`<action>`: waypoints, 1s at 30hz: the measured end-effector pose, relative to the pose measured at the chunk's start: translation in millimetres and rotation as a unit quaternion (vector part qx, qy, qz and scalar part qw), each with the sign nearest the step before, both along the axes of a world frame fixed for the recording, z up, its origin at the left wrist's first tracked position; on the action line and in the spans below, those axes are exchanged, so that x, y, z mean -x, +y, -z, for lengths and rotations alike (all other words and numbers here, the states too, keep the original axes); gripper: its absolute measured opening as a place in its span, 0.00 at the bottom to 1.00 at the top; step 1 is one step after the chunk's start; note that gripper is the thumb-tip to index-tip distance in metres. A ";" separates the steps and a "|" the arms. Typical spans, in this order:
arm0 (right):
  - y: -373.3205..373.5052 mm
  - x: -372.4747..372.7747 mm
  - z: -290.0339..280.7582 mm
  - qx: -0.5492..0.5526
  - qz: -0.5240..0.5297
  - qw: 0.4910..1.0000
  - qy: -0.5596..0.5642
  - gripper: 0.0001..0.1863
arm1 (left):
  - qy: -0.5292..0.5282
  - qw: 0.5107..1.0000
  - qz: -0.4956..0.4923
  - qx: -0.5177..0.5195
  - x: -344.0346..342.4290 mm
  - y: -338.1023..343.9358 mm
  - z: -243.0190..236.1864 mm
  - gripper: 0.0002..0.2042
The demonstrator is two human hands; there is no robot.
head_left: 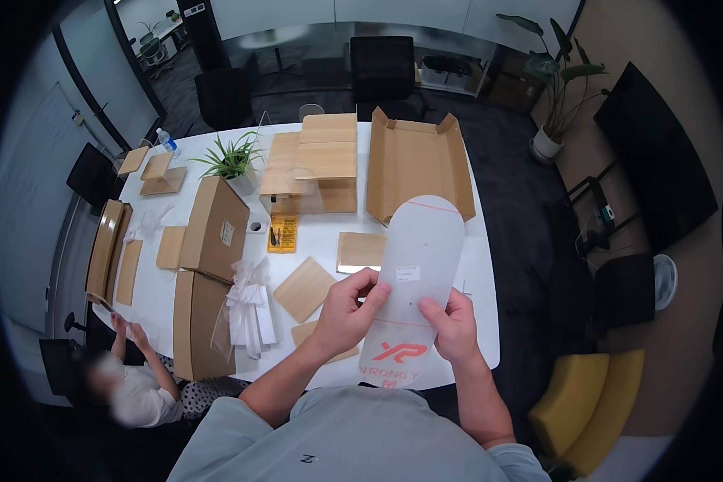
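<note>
In front of me I hold a long, pale translucent panel [426, 241] with a rounded far end, a small white label and red print near its lower end. My left hand [347, 312] grips its left edge, thumb on top. My right hand [455, 328] is closed on the right edge, its thumb pressed on the surface. Beyond my left hand lie a thin wooden board [304, 287] and a second board [359, 251], partly covered by the panel. Another wooden piece [304, 331] is partly hidden under my left forearm.
The white table [482, 321] also bears an open cardboard box [418, 161], a wooden shelf assembly [329, 149], a potted plant [231, 161], a yellow tool set [282, 234], tall cardboard boxes [205, 321] and plastic wrapping [251, 301]. At left, another person [149, 386] sits handling something.
</note>
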State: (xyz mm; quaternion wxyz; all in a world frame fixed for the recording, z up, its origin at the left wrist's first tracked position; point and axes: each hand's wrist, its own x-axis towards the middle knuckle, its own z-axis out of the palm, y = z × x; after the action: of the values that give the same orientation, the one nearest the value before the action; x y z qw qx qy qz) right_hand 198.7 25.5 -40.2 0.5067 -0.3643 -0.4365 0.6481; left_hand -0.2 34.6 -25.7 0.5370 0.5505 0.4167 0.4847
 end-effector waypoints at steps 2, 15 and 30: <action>1.8 -1.5 2.8 0.001 0.002 1.000 -0.007 0.14 | 0.004 1.000 0.001 0.000 -0.7 1.5 -0.7 0.09; 0.7 -11.1 7.0 0.000 0.030 1.000 -0.006 0.13 | 0.041 0.999 0.028 0.008 -11.8 13.4 4.6 0.09; 15.6 0.7 8.1 -0.383 0.146 0.740 -0.534 0.26 | 0.164 0.975 -0.062 -0.139 -43.9 25.5 -10.6 0.13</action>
State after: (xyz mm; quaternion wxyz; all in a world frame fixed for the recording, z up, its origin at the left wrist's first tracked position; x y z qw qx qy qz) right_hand 198.0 41.0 -48.3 0.3762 -0.4853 -0.7881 0.0436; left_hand 43.6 60.1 -15.1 0.3486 0.6647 0.4613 0.4731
